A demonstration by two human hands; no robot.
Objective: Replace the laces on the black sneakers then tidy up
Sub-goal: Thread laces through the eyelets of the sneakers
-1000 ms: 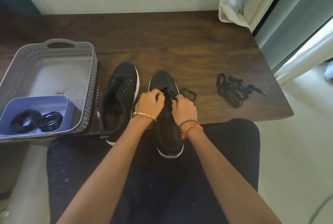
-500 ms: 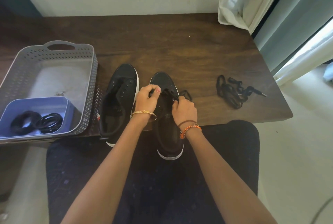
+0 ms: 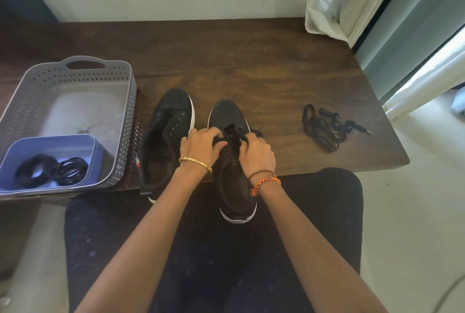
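Daylight is coming in from the window (image 3: 427, 66) at right, blowing out white there. Table (image 3: 251, 61) is staying dim, w/ soft glare on its right part. Left corner is falling into shadow. Wide-angle lens is bending the edges; pic is looking slightly soft throughout.

Gold bangle (image 3: 195, 161), orange braided bracelet (image 3: 266, 183), brown band (image 3: 260, 173), dark patterned trousers (image 3: 100, 249)
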